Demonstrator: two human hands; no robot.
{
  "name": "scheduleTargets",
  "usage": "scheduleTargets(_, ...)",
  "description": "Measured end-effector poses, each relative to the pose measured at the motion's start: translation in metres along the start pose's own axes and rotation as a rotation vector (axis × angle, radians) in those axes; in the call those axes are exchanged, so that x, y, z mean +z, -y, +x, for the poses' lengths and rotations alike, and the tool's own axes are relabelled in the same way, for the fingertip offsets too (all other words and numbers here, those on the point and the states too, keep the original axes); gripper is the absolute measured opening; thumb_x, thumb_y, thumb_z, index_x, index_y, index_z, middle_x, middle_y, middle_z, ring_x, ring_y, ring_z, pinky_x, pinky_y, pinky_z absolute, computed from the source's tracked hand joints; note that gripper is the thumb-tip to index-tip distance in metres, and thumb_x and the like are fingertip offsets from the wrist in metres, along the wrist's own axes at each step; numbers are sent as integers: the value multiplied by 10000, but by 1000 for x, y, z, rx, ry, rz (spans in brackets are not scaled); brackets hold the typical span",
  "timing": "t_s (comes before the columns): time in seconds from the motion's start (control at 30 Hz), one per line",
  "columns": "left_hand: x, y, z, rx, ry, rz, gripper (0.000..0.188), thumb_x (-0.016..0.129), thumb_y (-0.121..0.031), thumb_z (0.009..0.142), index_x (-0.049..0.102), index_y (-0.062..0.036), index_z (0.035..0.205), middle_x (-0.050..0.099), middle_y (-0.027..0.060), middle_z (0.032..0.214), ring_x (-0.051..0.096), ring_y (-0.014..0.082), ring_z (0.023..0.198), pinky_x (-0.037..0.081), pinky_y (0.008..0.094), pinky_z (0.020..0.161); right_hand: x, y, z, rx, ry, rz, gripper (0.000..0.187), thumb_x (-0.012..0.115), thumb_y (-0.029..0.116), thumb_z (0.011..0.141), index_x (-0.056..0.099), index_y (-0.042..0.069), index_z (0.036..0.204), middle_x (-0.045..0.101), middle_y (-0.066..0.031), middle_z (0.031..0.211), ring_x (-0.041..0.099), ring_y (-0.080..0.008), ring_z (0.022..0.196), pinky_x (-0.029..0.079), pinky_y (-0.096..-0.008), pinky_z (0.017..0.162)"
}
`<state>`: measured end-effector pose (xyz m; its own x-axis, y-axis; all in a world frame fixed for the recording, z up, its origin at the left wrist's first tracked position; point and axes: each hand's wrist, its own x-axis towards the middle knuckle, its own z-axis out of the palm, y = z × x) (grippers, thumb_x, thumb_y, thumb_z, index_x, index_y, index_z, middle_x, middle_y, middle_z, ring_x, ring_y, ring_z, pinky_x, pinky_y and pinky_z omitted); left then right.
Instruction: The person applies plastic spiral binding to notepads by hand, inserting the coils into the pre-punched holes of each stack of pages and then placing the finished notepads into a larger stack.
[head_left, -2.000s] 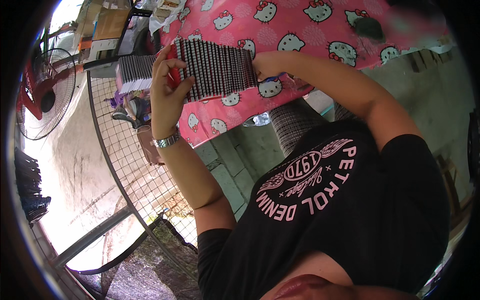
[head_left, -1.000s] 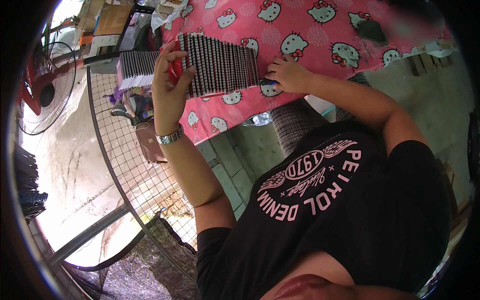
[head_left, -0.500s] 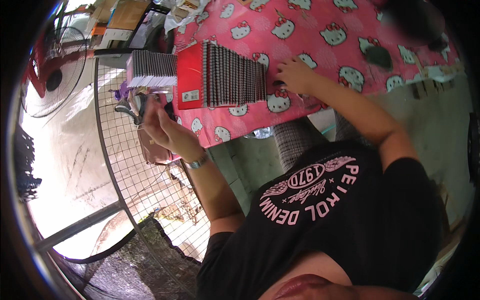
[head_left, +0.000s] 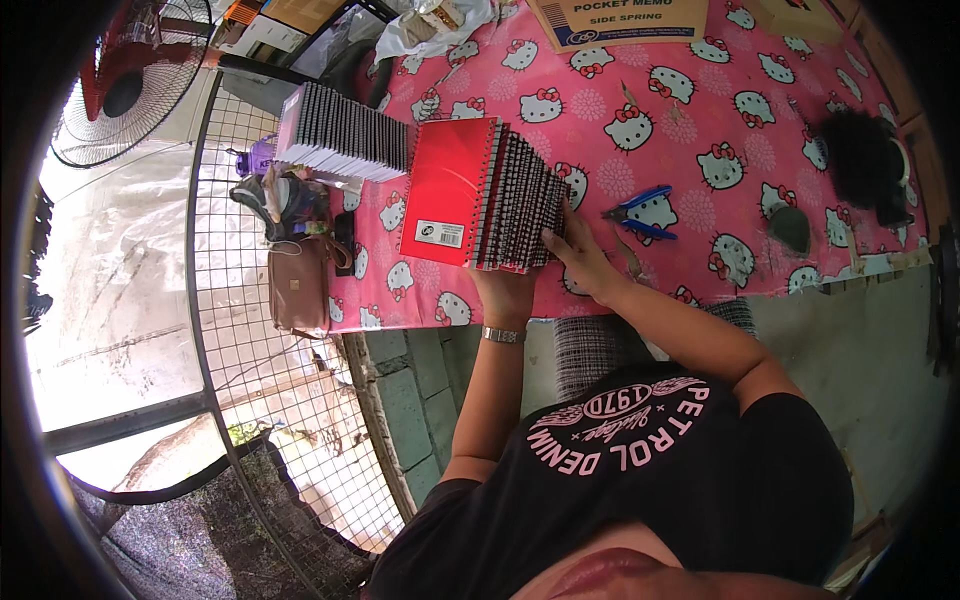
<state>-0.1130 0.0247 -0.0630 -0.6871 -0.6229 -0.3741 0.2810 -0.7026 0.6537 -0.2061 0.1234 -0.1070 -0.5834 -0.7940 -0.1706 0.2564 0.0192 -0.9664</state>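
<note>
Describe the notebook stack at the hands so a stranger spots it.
Find the pink tablecloth. Toward its near edge, the left hand and right hand touch a spiral-bound stack. Its red end cover sets it apart from the paler stack at left.

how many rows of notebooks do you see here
2: the red-fronted row near the picture's centre, and the white-edged row to its left. Others could be hidden.

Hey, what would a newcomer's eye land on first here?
Likely the row of spiral notebooks, red cover showing, in mid-picture, with the left hand at its near side and the right hand at its right end. Next, the bright pink tablecloth, with blue-handled pliers lying right of the notebooks. A red fan stands upper left.
</note>
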Motion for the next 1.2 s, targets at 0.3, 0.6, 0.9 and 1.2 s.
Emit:
scheduleTargets(0.3,-74,17,16,-147,-293,198,925,177,-782,879,368,-81,1450,433,138,1432,470,275,1195,347,422,1017,-8,-19,68,-273,16,-113,721,462,483,972,343,-75,1413,547,-244,1228,544,-297,1104,410,-363,970)
scheduleTargets(0.6,-8,65,12,-230,-211,-78,832,294,-784,855,533,-78,1226,581,85,1143,526,244,991,395,346,895,-32,39,135,141,431,36,611,379,556,953,521,114,1350,621,-71,1224,569,-172,1095,434,-351,943)
scheduleTargets(0.9,-75,-3,67,352,-371,233,614,305,-584,976,516,-96,1282,557,81,1274,514,244,1152,346,425,1045,-70,23,176,247,350,-194,658,366,650,914,582,120,1239,639,-107,1109,600,-279,1006,458,-474,835)
scheduleTargets(1.2,-100,-27,57,32,31,544,487,342,-414,1014,415,-113,1390,501,92,1370,500,243,1220,368,393,1056,-144,0,-6,-527,63,-1502,550,610,435,867,539,64,1267,529,-142,1284,454,-331,1258,377,-469,1037)
